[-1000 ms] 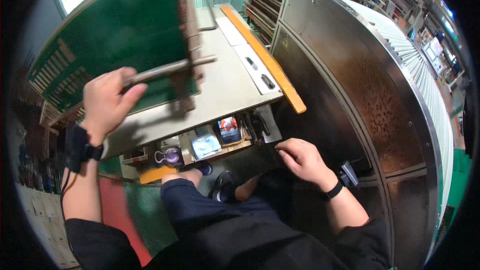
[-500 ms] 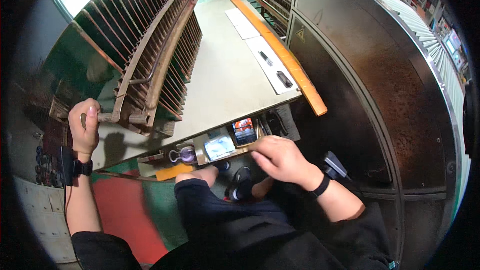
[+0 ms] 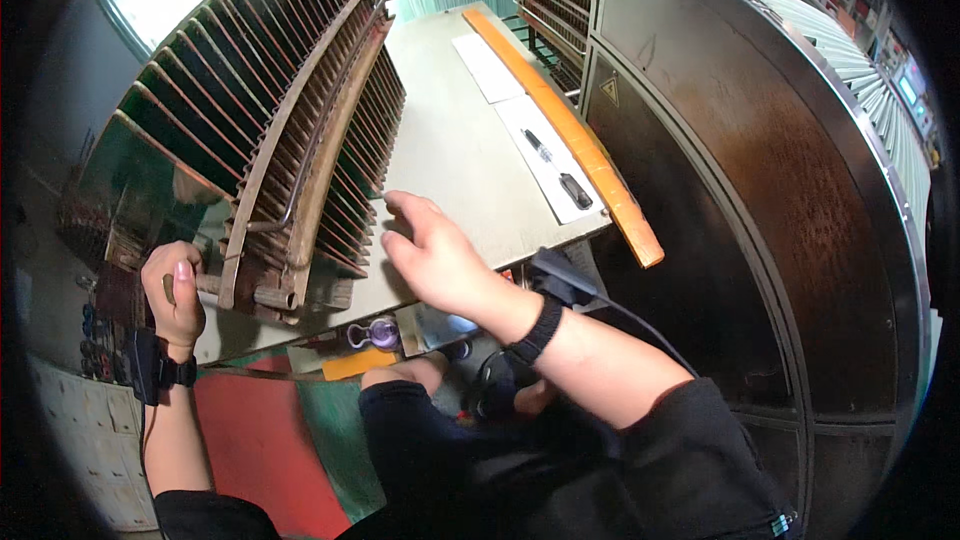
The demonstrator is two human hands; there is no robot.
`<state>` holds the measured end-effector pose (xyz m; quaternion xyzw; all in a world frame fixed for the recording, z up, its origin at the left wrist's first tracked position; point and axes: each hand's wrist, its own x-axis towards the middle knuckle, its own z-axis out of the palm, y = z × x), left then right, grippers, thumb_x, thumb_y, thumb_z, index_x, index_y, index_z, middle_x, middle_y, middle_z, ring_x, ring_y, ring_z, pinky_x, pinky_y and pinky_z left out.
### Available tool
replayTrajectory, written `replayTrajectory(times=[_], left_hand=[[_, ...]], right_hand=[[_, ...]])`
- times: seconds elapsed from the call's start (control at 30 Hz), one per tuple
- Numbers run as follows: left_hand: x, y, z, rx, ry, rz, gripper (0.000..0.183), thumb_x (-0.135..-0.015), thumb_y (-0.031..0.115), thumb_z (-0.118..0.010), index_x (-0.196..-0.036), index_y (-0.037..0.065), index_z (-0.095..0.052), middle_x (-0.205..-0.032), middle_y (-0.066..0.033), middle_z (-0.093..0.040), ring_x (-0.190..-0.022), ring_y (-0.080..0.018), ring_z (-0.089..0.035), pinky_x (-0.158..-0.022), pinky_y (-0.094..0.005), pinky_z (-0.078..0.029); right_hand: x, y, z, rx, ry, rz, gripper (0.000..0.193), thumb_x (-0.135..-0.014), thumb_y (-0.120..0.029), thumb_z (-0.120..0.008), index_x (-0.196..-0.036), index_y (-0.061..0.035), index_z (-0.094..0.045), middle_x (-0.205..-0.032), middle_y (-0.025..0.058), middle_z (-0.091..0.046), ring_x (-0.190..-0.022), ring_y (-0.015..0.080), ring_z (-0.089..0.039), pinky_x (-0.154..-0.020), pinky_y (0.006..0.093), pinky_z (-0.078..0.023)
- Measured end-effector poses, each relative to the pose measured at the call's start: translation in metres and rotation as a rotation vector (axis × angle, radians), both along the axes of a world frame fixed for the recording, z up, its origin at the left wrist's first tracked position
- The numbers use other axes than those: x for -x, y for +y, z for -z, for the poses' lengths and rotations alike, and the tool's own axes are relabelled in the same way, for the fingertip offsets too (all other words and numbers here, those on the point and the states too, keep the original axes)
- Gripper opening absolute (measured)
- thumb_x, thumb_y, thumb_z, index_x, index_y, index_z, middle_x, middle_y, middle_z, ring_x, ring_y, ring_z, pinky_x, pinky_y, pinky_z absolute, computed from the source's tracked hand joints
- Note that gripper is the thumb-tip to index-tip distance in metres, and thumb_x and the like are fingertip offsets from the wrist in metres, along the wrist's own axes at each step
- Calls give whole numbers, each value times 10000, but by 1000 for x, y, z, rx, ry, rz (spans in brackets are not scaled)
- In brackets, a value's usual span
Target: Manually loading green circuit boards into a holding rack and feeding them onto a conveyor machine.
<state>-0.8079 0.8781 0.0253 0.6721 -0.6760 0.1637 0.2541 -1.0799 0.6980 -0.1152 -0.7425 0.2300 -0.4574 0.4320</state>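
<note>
A long slotted rack [image 3: 290, 160] with rows of rusty-edged, dark upright slats stands on the left part of the pale table [image 3: 428, 130]. At its near end, my left hand [image 3: 175, 292] is closed around a short metal bar sticking out of the frame, the thumb on top. My right hand [image 3: 437, 255] hovers over the table's near edge, just right of the rack's lower end. Its fingers are stretched toward the slats, with a gap to the thumb, and nothing shows in it. Below that forearm lies a drawer, partly hidden, with a purple round item [image 3: 381, 332].
White sheets [image 3: 538, 145] lie on the table's right side with a pen [image 3: 537, 144] and a black marker-like item [image 3: 574, 191]. An orange strip [image 3: 570, 130] runs along that edge. A dark metal cabinet [image 3: 700, 170] rises at the right; another rack [image 3: 558, 10] stands behind.
My right hand has moved from above the drawer up and left toward the rack, its fingers extending. My left hand keeps its hold on the bar. The view has shifted slightly.
</note>
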Motion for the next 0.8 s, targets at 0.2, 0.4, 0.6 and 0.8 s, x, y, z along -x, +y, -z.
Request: replayTrajectory(times=[0.2, 0.4, 0.6, 0.8], left_hand=[[-1, -1, 1, 11, -23, 14, 482, -993, 408, -407, -725, 19, -505, -660, -129, -496, -627, -331, -504, -641, -417, -376], [0, -2, 3, 54, -19, 27, 483, -994, 410, -412, -712, 25, -490, -653, -122, -491, -619, -325, -495, -645, -410, -370], [1, -1, 1, 58, -44, 29, 486, -989, 410, -412, -709, 20, -485, -659, -131, -490, -621, -327, -485, -641, -413, -361], [-2, 0, 4, 78, -55, 1, 481, -982, 418, -414, -722, 21, -494, -666, -130, -470, -630, -324, -467, -636, -409, -352]], right_hand=[[-33, -20, 6, -140, 63, -43, 339, -908, -92, -584, -1195, 86, -615, -1149, 311, -650, -1107, 470, -625, -1017, 481, -501], [-32, -39, 2, 114, 209, -63, 87, -874, -88, -636, -907, -9, -621, -944, 241, -644, -928, 438, -643, -844, 515, -533], [-30, -39, 2, 181, 245, -54, 114, -888, -126, -669, -942, -26, -667, -935, 196, -672, -920, 405, -663, -835, 485, -541], [-36, -39, 3, 204, 269, -18, 91, -882, -116, -671, -930, -39, -674, -951, 174, -689, -914, 398, -669, -805, 484, -544]])
